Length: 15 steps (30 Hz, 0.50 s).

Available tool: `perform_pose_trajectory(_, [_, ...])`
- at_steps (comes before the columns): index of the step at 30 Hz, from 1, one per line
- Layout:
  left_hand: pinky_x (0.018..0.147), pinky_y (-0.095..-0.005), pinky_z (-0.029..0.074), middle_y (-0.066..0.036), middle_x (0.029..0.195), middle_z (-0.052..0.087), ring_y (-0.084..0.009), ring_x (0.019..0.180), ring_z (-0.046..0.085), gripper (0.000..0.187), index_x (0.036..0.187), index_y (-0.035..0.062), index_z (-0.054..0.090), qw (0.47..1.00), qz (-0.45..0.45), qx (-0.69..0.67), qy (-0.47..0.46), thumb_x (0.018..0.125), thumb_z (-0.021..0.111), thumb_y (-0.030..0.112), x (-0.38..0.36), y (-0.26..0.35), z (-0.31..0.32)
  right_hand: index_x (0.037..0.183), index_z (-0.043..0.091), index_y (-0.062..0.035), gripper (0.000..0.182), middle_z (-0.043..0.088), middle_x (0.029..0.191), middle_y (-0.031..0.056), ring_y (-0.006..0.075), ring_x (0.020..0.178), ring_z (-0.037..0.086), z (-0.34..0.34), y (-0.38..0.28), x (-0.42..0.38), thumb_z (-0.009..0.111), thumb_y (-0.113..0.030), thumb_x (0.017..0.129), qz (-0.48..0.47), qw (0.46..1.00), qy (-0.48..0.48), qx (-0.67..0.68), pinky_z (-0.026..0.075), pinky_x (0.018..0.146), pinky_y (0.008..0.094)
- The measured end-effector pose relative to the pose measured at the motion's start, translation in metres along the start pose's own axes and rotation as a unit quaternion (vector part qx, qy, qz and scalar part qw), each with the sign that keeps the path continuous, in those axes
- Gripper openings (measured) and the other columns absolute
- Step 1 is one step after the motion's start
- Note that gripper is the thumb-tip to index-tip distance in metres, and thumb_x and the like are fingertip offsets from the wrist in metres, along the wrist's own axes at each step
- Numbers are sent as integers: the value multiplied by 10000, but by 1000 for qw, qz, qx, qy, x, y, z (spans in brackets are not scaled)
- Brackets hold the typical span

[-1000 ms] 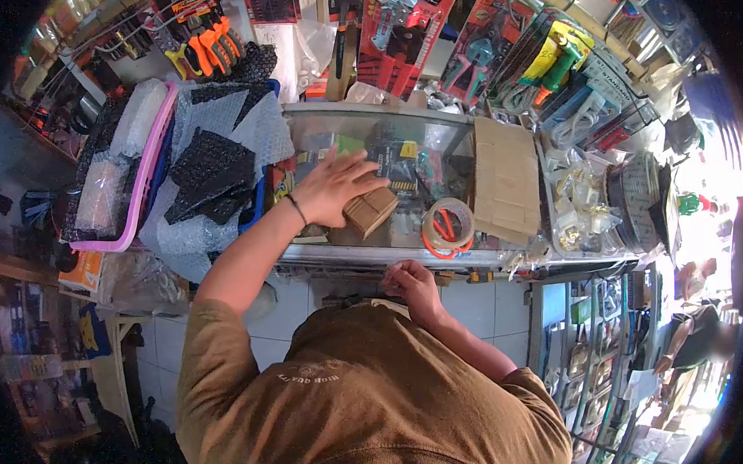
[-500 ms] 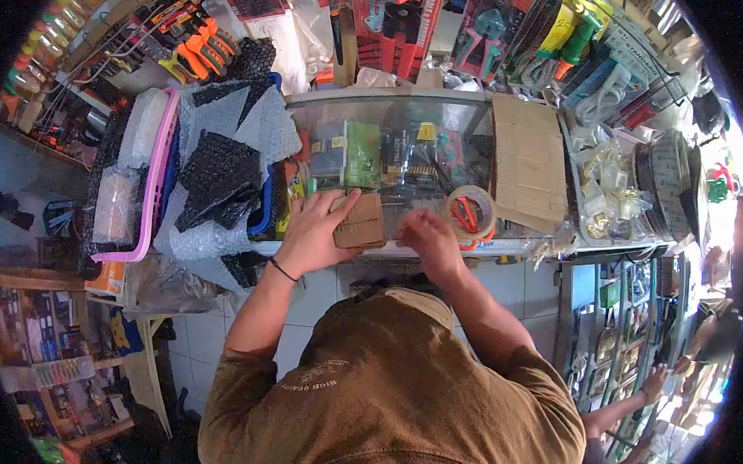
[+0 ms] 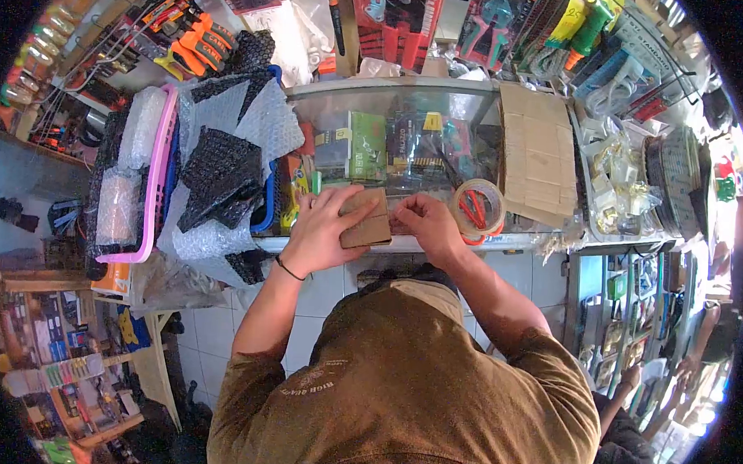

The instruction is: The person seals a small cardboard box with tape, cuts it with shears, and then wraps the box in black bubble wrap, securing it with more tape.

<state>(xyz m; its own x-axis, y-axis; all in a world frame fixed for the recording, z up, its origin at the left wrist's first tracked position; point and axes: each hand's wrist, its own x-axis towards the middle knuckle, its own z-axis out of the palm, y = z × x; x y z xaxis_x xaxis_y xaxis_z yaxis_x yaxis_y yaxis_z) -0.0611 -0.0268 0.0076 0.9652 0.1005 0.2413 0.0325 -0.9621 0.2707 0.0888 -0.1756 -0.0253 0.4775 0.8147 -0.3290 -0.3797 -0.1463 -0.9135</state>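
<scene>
A small brown cardboard box (image 3: 367,221) rests at the front edge of the glass counter. My left hand (image 3: 315,228) grips it from the left, thumb at its near side and fingers over the top. Close to the box's right side is my right hand (image 3: 430,225), its thumb and fingertips pinched together; whatever they hold, if anything, is too small to make out. Just right of that hand lies a roll of tape (image 3: 499,206). Orange-handled scissors (image 3: 472,208) show through its ring.
Flat cardboard (image 3: 539,156) lies on the counter's right side, beside a tray of small bagged parts (image 3: 614,189). At left stand a pink basket (image 3: 160,181) and bubble wrap (image 3: 268,128). Packaged tools hang behind. Another person's arm (image 3: 621,396) is at lower right.
My right hand has come in toward the box's right side, its fingers now pinched. My left hand still holds the box, which has turned slightly. The view has shifted a little.
</scene>
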Motion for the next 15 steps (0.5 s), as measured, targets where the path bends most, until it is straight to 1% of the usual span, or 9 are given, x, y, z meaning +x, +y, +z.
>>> perform_pose_trajectory(3, [810,-423,358,-39,1255,455,-258,1061,464,728,1238,244,539,1000,-5,-2,6,565,778,385,1,1,0,892,540,23,145,599,831,83,163,758,611,1,-3,2,577,-116,870,14,999,11,-34,524,737,299])
perform_pose_trajectory(5, [809,-421,358,-39,1256,456,-257,1055,466,719,1242,247,536,1000,-3,0,1,579,768,401,0,1,1,880,574,42,207,633,802,98,145,721,615,-2,1,7,580,-164,869,0,1000,7,-11,524,676,278])
perform_pose_trajectory(10, [802,-414,360,-41,1266,453,-260,1049,465,681,1250,259,529,1000,6,20,-3,622,736,423,1,2,1,894,583,47,223,640,789,101,144,690,618,-8,8,12,589,-172,855,-12,999,13,-43,522,651,273])
perform_pose_trajectory(12, [827,-421,357,-50,1280,441,-270,1061,455,667,1262,258,518,998,2,65,-21,652,707,448,0,5,0,895,588,50,230,643,786,103,144,680,619,-9,8,12,592,-176,851,-16,998,16,-61,520,644,271])
perform_pose_trajectory(15, [859,-432,353,-61,1291,429,-288,1074,442,670,1274,239,506,995,-7,90,-29,671,684,470,0,11,0,886,597,52,235,648,785,106,143,676,620,-7,3,12,597,-178,842,-14,997,10,-80,516,634,267])
